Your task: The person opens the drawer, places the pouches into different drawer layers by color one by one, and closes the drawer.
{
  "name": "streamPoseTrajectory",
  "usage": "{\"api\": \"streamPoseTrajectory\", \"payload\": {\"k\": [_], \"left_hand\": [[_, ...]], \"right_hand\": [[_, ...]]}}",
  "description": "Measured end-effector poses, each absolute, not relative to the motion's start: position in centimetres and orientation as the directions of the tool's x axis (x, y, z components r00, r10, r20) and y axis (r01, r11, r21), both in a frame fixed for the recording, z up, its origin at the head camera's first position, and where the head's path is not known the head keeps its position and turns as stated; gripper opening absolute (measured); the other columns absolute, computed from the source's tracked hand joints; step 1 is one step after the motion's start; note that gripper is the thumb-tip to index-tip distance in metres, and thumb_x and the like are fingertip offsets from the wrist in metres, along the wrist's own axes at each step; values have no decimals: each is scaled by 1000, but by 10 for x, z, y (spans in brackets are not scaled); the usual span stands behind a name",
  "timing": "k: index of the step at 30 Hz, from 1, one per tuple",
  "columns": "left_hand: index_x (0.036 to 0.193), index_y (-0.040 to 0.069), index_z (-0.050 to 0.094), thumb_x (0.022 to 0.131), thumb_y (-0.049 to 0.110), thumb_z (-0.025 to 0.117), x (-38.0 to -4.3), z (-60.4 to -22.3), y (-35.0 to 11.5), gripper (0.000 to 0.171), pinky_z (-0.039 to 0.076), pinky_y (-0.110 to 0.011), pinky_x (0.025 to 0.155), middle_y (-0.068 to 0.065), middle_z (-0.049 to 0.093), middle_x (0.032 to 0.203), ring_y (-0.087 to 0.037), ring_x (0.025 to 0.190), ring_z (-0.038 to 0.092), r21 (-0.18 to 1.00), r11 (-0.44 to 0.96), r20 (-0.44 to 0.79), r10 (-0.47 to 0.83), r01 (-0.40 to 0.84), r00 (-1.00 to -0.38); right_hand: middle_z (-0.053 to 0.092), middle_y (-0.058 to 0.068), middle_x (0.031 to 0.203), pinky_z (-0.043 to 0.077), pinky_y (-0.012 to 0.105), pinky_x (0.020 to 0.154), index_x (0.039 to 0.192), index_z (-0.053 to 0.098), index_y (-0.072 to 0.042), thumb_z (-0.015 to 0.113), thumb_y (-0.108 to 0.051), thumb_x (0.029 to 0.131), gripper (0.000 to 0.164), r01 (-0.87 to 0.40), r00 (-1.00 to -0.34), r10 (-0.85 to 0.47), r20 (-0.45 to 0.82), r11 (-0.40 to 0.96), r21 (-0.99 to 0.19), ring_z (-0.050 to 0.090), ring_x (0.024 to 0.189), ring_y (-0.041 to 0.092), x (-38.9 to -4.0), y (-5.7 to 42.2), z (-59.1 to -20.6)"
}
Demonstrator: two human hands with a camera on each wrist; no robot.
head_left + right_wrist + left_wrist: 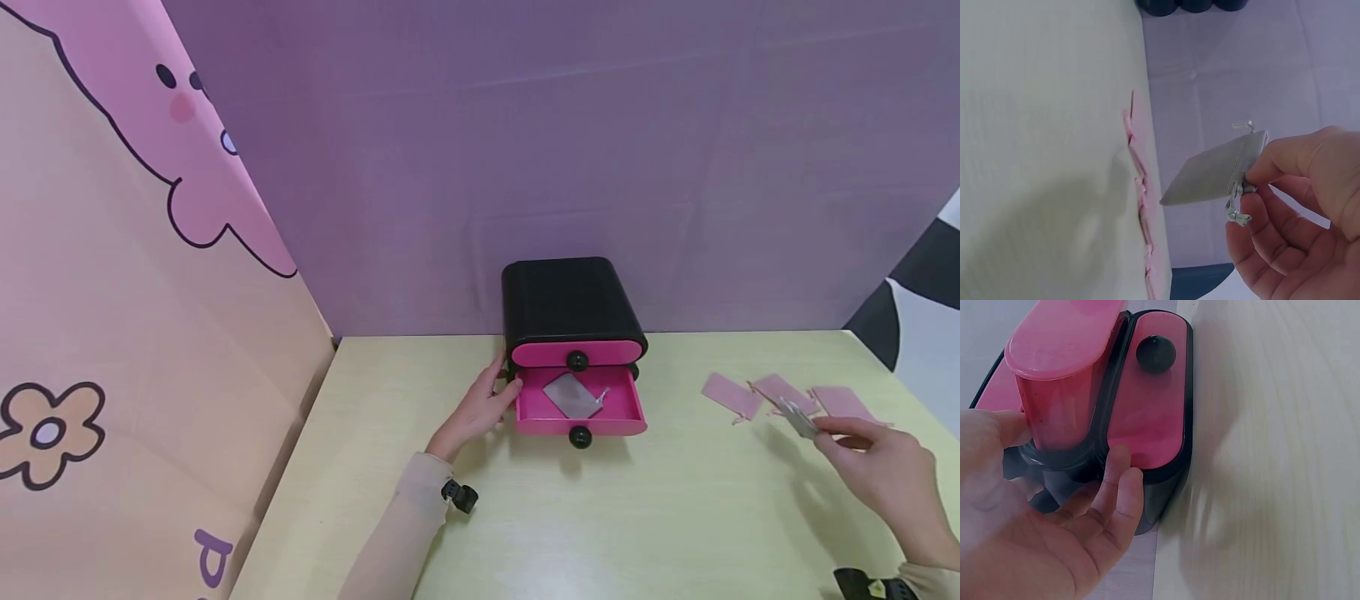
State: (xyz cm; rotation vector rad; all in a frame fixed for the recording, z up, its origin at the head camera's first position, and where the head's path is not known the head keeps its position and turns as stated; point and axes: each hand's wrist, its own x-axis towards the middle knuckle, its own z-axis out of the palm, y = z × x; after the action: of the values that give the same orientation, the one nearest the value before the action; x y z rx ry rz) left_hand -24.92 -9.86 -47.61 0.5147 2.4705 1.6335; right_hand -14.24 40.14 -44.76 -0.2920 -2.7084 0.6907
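Grey drawstring pouch (797, 418), three o'clock of pulled-out drawer (617, 427): right grip (879, 477) pinches neck (1244, 159); left grip (478, 408), unclenched, apparently steadies cabinet (566, 300).

— What is being held?

— A small, flat grey drawstring pouch (1210, 169), tilted in the air above the table (637, 517), pinched near its corded end by the right hand (877, 467).

— And the other thing?

— A black mini chest of drawers (570, 300), upright, with pink fronts and round black knobs. Its middle drawer (618, 417) is pulled out, a second grey pouch (572, 396) inside; the left hand (480, 404) touches its left side.
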Motion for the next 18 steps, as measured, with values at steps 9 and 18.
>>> {"api": "streamPoseTrajectory", "payload": {"k": [9, 18], "left_hand": [[173, 32, 13, 112, 37, 52, -248, -475, -99, 72, 57, -34, 73, -19, 42, 161, -28, 98, 73, 908, 365, 70, 351, 205, -934], [173, 31, 14, 112, 38, 51, -247, -475, -99, 71, 59, -38, 77, -20, 42, 161, -27, 101, 72, 909, 364, 68, 349, 202, -935]], "right_hand": [[53, -36, 71, 38, 25, 54, 112, 77, 5, 73, -19, 93, 32, 48, -915, 251, 315, 845, -533, 32, 71, -30, -136, 388, -439], [50, -42, 72, 40, 24, 53, 112, 78, 4, 72, -19, 94, 30, 32, -915, 252, 315, 823, -567, 39, 69, -31, -132, 373, -431]]}}
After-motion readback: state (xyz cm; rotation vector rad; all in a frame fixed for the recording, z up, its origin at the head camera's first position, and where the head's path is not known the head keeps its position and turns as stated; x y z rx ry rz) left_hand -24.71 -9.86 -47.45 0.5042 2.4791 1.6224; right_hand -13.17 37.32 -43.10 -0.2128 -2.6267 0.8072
